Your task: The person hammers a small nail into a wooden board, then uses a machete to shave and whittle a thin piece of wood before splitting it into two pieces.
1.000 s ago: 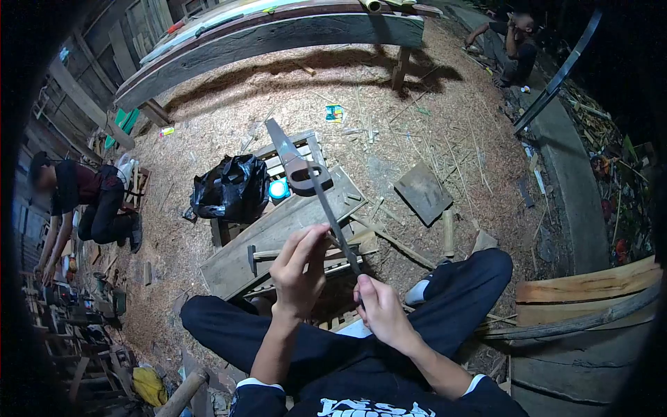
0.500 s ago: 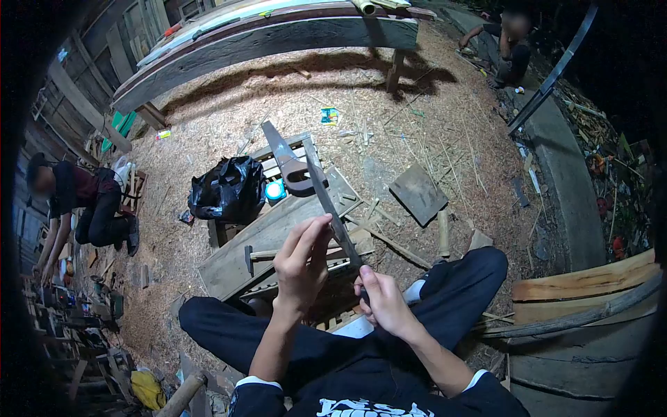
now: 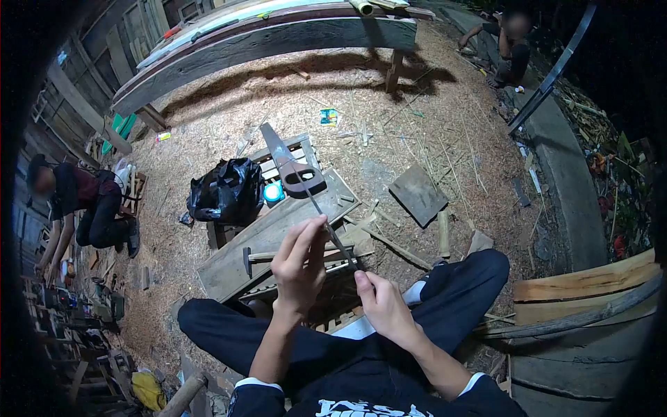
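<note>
A long thin dark blade (image 3: 338, 241) slants up and left in front of me, seen nearly edge-on. My right hand (image 3: 383, 306) is closed round its near end, where the grip is mostly hidden. My left hand (image 3: 300, 267) is raised at the blade's left side, its fingers bent and pressed together against the blade's middle; whether they pinch it is hidden. Beyond the blade's tip lies a handsaw (image 3: 281, 154) with a brown handle, on a wooden board (image 3: 229, 267) and slatted crate (image 3: 309, 147). A hammer (image 3: 248, 261) rests on the board.
A black plastic bag (image 3: 228, 191) and a round turquoise-and-white object (image 3: 274, 192) lie left of the saw. A square board (image 3: 418, 194) is on the shavings. A long bench (image 3: 278, 52) stands ahead. One person (image 3: 97, 205) crouches left; another (image 3: 506, 48) sits far right.
The blade has turned from showing its broad side to nearly edge-on. My right hand has rotated slightly with it, while my left hand has barely moved.
</note>
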### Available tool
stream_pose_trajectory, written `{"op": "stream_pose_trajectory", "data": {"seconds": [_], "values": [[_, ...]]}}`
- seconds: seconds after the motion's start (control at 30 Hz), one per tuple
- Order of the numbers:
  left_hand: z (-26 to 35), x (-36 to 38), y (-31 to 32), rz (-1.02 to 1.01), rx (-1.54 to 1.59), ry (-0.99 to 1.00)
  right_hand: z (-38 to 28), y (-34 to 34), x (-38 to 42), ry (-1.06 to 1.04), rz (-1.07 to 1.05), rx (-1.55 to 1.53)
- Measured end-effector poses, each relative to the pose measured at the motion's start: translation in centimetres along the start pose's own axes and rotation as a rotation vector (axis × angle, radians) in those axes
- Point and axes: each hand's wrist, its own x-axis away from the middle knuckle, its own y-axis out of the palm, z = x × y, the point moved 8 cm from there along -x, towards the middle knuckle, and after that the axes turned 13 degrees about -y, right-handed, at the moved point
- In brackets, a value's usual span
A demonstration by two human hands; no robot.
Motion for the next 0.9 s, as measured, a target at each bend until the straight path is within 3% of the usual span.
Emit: {"op": "stream_pose_trajectory", "data": {"seconds": [0.07,0.13,0.2,0.27,0.3,0.33,0.4,0.47,0.53,0.57,0.67,0.73,0.8,0.87,0.9], "values": [[-0.4,-0.3,-0.2,-0.029,0.005,-0.045,0.2,0.5,-0.2,-0.08,0.053,-0.107],[-1.0,-0.3,-0.2,-0.029,0.04,-0.044,2.8,3.7,1.5,0.453,-0.166,-0.857],[-1.2,-0.1,-0.4,-0.024,0.054,-0.049,2.2,3.9,1.8,0.578,-0.222,-1.098],[-1.0,-0.2,-0.4,-0.033,0.038,-0.053,1.9,2.9,1.4,0.429,-0.14,-0.775],[-0.8,-0.3,-0.3,-0.025,0.038,-0.039,1.0,1.7,0.6,0.246,-0.085,-0.53],[-0.6,-0.3,-0.3,-0.018,0.042,-0.026,0.5,1.6,0.7,0.246,-0.084,-0.528],[-0.5,-0.3,-0.1,-0.023,0.036,-0.034,-2.9,-0.6,0.2,-0.073,0.048,-0.319],[-0.2,-0.2,-0.1,-0.035,0.028,-0.041,-2.4,-0.2,0.8,-0.074,0.101,-0.354],[0.1,0.0,-0.2,-0.018,0.004,-0.052,0.9,1.7,1.0,0.025,-0.001,-0.224],[-0.5,-0.1,-0.4,0.001,0.037,-0.091,2.0,1.4,0.6,-0.125,0.066,0.025],[-1.7,0.1,-0.7,0.025,0.003,-0.088,1.5,1.1,0.1,-0.163,0.087,0.026],[-2.0,-0.1,-0.9,0.01,0.027,-0.104,3.7,3.5,1.2,0.35,-0.174,-0.647],[-2.1,-0.6,-0.7,0.01,0.061,-0.112,2.5,4.3,2.1,0.618,-0.223,-1.123],[-1.7,-0.5,-0.6,-0.001,0.072,-0.092,2.0,4.4,2.4,0.626,-0.236,-1.136],[-1.8,-0.4,-0.5,-0.014,0.054,-0.091,1.7,3.6,1.9,0.479,-0.176,-0.961]]}}
